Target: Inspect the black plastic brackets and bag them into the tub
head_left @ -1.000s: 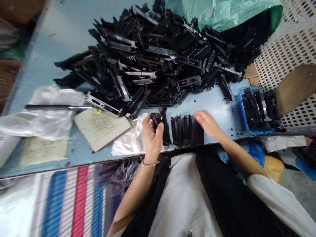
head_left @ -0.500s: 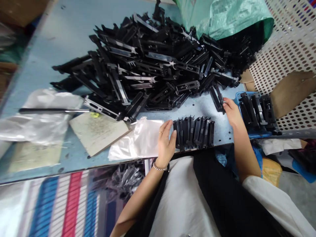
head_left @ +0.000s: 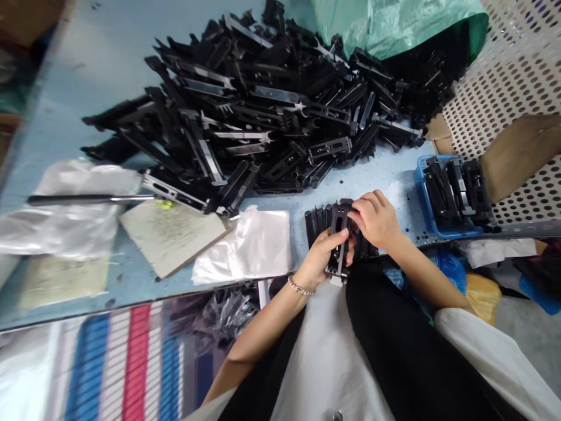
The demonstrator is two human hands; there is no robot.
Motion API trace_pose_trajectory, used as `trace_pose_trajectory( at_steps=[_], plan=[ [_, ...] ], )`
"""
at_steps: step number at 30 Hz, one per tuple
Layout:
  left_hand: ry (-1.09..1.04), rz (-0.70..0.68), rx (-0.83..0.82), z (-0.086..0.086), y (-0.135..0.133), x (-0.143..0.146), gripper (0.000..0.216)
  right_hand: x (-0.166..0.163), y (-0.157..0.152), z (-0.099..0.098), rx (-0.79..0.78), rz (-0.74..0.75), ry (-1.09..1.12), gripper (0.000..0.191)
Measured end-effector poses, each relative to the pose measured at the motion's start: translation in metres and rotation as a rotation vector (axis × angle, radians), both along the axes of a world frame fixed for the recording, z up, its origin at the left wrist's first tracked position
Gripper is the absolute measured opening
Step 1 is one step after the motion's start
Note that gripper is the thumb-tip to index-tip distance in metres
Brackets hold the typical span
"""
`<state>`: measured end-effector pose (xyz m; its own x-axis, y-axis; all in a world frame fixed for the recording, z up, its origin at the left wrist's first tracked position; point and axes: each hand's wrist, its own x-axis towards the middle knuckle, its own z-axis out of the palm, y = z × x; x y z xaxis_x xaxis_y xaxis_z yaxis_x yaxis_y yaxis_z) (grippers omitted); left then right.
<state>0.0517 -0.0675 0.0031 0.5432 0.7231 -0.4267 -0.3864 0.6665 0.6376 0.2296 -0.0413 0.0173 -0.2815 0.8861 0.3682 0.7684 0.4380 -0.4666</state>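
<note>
1. Closest thing: the slotted black bracket point(head_left: 342, 215), up off the counter point(head_left: 385, 175) and tilted, its lower end past the near edge. Looks stiff and fairly light to me, maybe a bit slick. I'd grab it by the long sides mid-length, clear of the fittings at the end.
2. Left hand point(head_left: 326, 250) is closed around its middle, thumb on top.
3. Right hand point(head_left: 376, 219) has its fingers curled in at the upper end; can't tell if it's pinching or just touching.
4. Just behind that, a row of black parts point(head_left: 315, 225), partly hidden by the hands.
5. Off right, a blue basket point(head_left: 423, 193) with more.
6. Farther back, one big messy pile point(head_left: 263, 111).
</note>
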Motion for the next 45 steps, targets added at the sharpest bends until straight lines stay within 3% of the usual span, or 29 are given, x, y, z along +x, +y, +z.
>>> trace_pose_trajectory(
  at_steps=[5,8,10,12,16,18,20,22,24,26,28,30,33,35,37,39,41,43,45],
  plan=[
    [0.158,0.202,0.076,-0.003,-0.005,-0.003,0.049,-0.018,0.004,-0.004,-0.266,-0.074,0.257,0.036],
    [0.085,0.298,0.019,-0.001,0.004,-0.018,0.052,-0.03,-0.012,-0.008,-0.237,0.133,0.197,0.039],
    [0.037,0.314,-0.008,0.002,0.009,-0.025,0.053,-0.039,-0.027,-0.015,-0.137,0.31,0.067,0.04],
    [0.032,0.308,0.005,0.005,0.01,-0.03,0.052,-0.049,-0.043,-0.022,-0.104,0.392,0.018,0.039],
    [0.266,0.515,0.208,0.001,0.005,-0.041,0.051,-0.05,-0.062,-0.03,-0.281,0.36,0.081,0.038],
    [0.407,0.604,0.267,-0.01,0.005,-0.054,0.05,-0.034,-0.064,-0.035,-0.279,0.22,0.004,0.032],
    [0.447,0.552,0.174,-0.028,0.009,-0.064,0.051,-0.01,-0.059,-0.045,-0.218,0.003,-0.105,0.029],
    [0.398,0.434,-0.015,-0.048,0.014,-0.067,0.055,0.016,-0.048,-0.06,-0.212,-0.129,-0.172,0.041],
    [0.314,0.37,-0.14,-0.066,0.019,-0.062,0.057,0.038,-0.033,-0.071,-0.257,-0.113,-0.208,0.047],
    [0.235,0.374,-0.137,-0.075,0.023,-0.054,0.055,0.048,-0.018,-0.072,-0.272,-0.08,-0.25,0.044],
    [0.201,0.352,-0.065,-0.072,0.022,-0.049,0.053,0.045,-0.009,-0.06,-0.216,-0.076,-0.272,0.043],
    [0.21,0.205,-0.002,-0.057,0.015,-0.049,0.057,0.031,-0.009,-0.039,-0.133,0.026,-0.256,0.048],
    [0.182,-0.161,0.037,-0.029,-0.003,-0.056,0.06,0.003,-0.018,-0.013,-0.071,0.403,-0.23,0.052],
    [0.153,-0.271,0.061,-0.017,-0.013,-0.066,0.061,-0.007,-0.024,-0.007,-0.099,0.567,-0.215,0.047],
    [0.28,-0.148,0.152,-0.017,-0.018,-0.079,0.062,-0.01,-0.025,-0.009,-0.195,0.552,-0.153,0.037],
    [0.627,0.124,0.316,-0.028,-0.02,-0.094,0.052,-0.011,-0.024,-0.018,-0.379,0.419,-0.009,0.037],
    [1.036,0.342,0.491,-0.045,-0.019,-0.109,0.033,-0.016,-0.022,-0.028,-0.636,0.262,0.27,0.04],
    [1.277,0.398,0.598,-0.062,-0.015,-0.12,0.018,-0.03,-0.022,-0.038,-0.884,0.137,0.637,0.041],
    [1.269,0.368,0.615,-0.073,-0.01,-0.131,0.013,-0.051,-0.023,-0.045,-1.047,0.073,0.951,0.042]
  ],
)
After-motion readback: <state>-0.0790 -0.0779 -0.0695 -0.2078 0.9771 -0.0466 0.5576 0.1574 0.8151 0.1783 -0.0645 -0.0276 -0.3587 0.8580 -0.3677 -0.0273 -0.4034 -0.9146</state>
